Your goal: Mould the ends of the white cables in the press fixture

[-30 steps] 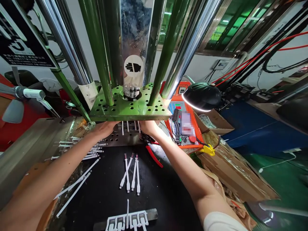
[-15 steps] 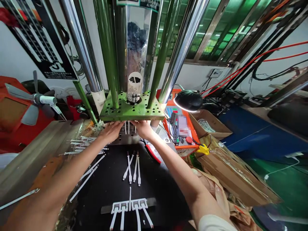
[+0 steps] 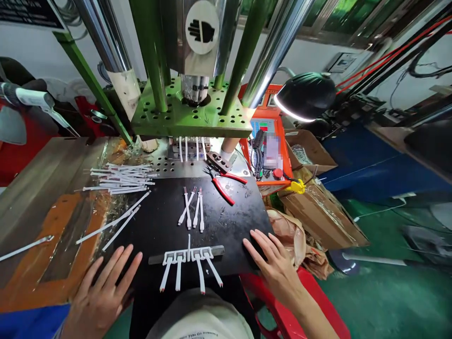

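Note:
My left hand [image 3: 104,289] lies flat, fingers spread, on the near left corner of the black mat [image 3: 233,221]. My right hand [image 3: 273,263] rests open at the mat's near right edge. Neither holds anything. Between them sits a white moulded runner with several cable pieces [image 3: 189,263] on a grey bar. Further up the mat lie several short white cables with red tips [image 3: 192,212]. Under the green press plate [image 3: 187,120], several white cables [image 3: 192,148] stand in the mould.
A pile of white cables [image 3: 120,178] lies left of the mould, with loose ones [image 3: 113,223] on the mat. Red-handled pliers [image 3: 222,183] lie right of centre. An orange control box [image 3: 270,150], a black lamp [image 3: 305,96] and cardboard boxes [image 3: 321,214] stand right.
Both hands have withdrawn from under the green press plate and now lie open at the near edge of the mat. White cables are left standing in the mould.

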`<state>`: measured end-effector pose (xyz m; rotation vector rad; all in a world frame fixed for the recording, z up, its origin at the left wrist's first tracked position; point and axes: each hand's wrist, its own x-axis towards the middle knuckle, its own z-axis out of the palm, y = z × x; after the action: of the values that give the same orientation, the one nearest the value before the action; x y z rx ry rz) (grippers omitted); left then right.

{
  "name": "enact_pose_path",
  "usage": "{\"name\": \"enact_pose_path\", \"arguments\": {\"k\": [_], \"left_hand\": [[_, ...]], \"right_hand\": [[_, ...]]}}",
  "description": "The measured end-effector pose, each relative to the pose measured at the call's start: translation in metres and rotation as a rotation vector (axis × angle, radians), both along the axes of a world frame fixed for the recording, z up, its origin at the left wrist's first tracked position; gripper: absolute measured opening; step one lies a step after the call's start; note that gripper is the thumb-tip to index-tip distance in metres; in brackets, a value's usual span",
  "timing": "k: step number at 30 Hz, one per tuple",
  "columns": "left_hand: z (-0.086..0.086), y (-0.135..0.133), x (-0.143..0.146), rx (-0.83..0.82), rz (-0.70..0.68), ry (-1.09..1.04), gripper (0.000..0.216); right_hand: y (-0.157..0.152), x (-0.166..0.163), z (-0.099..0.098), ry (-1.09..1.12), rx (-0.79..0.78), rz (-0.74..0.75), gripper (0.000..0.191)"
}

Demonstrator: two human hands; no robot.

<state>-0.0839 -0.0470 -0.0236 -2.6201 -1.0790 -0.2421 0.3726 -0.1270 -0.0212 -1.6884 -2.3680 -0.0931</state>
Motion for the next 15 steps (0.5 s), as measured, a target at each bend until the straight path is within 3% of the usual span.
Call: {"name": "enact_pose_path", "arguments": {"k": [6,15], "left_hand": [[0.005,0.001,0.015,-0.058,0.120,0.020,0.075],[0.002,-0.002,0.014,-0.057,0.120,-0.005,0.067]], "right_hand": [[0.004,-0.003,-0.007,0.020,0.004,-0.039,0.090],[0.004,-0.006,-0.003,0.041,-0.013,-0.048,0.085]]}}
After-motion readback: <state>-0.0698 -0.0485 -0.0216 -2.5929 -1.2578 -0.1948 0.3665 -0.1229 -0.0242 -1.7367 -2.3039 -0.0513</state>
